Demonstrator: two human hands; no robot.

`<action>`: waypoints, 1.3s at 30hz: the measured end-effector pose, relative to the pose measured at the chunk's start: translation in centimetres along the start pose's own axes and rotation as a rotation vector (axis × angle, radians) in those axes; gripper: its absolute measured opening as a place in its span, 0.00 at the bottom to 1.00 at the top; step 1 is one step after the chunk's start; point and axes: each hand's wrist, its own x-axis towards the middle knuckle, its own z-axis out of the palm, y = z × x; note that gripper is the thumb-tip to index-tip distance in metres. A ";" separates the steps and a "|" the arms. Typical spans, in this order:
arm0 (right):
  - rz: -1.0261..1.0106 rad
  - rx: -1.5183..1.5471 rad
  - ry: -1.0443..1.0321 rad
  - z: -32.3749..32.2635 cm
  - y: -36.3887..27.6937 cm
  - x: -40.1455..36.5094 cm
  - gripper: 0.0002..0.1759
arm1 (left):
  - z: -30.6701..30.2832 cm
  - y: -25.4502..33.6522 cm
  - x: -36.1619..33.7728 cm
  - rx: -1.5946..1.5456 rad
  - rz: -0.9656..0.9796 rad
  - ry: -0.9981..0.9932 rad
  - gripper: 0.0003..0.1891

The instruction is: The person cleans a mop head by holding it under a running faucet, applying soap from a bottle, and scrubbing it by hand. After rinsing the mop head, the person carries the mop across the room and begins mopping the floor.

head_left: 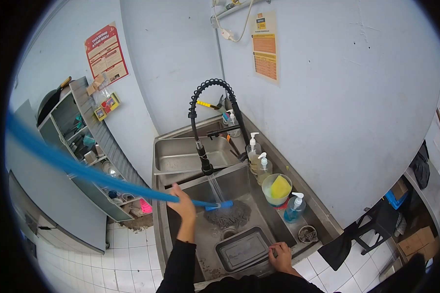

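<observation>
My left hand [183,207] is closed round the blue handle [107,181] of a mop. The grey mop head [230,215] lies in the steel sink [181,229], where water falls from the black spring faucet [207,163] beside its blue clamp. At the sink's front right edge is my right hand [280,257], fingers curled, close to a rectangular dark-rimmed tray [244,248] on the sink bottom. Whether those fingers hold anything is too small to make out.
Soap bottles [264,171], a tub with a yellow sponge [280,187], a blue soap bottle [294,209] and a scourer bowl [307,234] line the right ledge. Behind is a steel basin [181,155]. Shelves [90,151] stand left; a black stool [376,224] is right.
</observation>
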 end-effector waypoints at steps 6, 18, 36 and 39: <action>0.017 0.004 -0.023 -0.2 -0.2 0.1 0.07 | -4.6 11.9 3.2 -0.470 -0.482 -0.152 0.23; 0.001 0.009 0.016 0.0 0.1 0.4 0.07 | -4.9 9.5 1.0 -0.455 -0.470 0.059 0.22; 0.025 0.089 0.006 0.2 0.5 0.2 0.06 | -3.4 7.3 -2.2 -0.363 -0.419 -0.004 0.20; 0.000 0.075 0.014 0.1 0.4 0.7 0.06 | -2.9 2.0 -4.4 -0.469 -0.447 -0.132 0.19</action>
